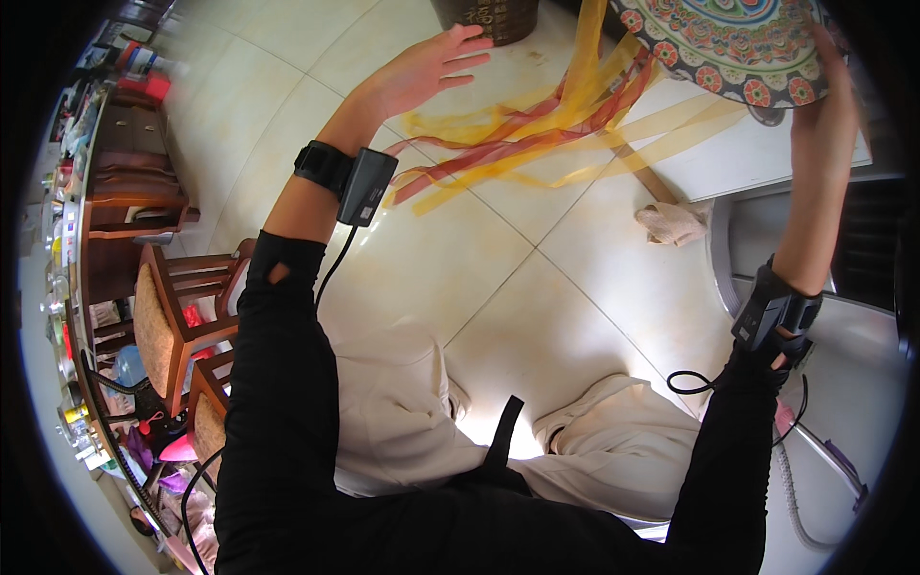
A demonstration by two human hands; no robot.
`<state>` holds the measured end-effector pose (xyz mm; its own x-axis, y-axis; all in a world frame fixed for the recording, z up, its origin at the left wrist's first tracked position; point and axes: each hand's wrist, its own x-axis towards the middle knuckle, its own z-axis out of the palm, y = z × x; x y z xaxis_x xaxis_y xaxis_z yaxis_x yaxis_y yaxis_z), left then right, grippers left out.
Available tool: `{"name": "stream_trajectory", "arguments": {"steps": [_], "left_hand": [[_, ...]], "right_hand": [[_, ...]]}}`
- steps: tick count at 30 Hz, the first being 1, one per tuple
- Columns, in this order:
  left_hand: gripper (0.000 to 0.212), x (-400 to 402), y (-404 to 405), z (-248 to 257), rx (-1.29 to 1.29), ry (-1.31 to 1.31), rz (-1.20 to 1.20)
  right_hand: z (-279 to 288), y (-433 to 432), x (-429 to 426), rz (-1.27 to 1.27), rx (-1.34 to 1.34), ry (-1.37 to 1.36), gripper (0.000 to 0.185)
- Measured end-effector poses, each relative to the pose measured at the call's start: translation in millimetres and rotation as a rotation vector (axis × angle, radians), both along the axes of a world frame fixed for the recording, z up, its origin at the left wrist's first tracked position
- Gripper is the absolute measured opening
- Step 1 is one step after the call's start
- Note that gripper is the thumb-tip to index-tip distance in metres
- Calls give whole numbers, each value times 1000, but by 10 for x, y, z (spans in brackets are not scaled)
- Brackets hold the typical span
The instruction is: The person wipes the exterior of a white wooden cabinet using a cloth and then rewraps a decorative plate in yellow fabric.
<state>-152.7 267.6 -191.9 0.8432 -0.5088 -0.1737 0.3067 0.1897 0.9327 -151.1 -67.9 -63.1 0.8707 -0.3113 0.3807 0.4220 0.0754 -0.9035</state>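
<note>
A round hoop or disc with a colourful patterned face and a dark border of orange flowers is at the upper right. My right hand is at its right edge, fingers partly hidden by it, and appears to grip it. Long yellow and dark red sheer ribbons trail from beside the disc towards the left, above the tiled floor. My left hand is raised with its fingers apart and holds nothing, just above the ribbons' left part. A black strapped device is on each wrist.
A dark brown pot stands at the top. Below the disc are a white panel and a crumpled beige cloth. Wooden chairs and a long table crowded with items line the left. A grey appliance is at the right.
</note>
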Motion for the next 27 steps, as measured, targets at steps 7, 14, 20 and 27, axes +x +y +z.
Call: {"name": "stream_trajectory", "arguments": {"steps": [7,14,20,27], "left_hand": [[84,91,-687,149,398,-592,173],[66,-118,-1549,651,70,-414,66],[57,-38,-1689,559,321,-719,57],[58,-74,-1449,268,425,-627,377]], "right_hand": [[23,18,24,294,290,44,39],[260,156,-132,489,468,87,37],[190,287,-158,581,563,184,36],[376,330,-293,498,451,65,37]]}}
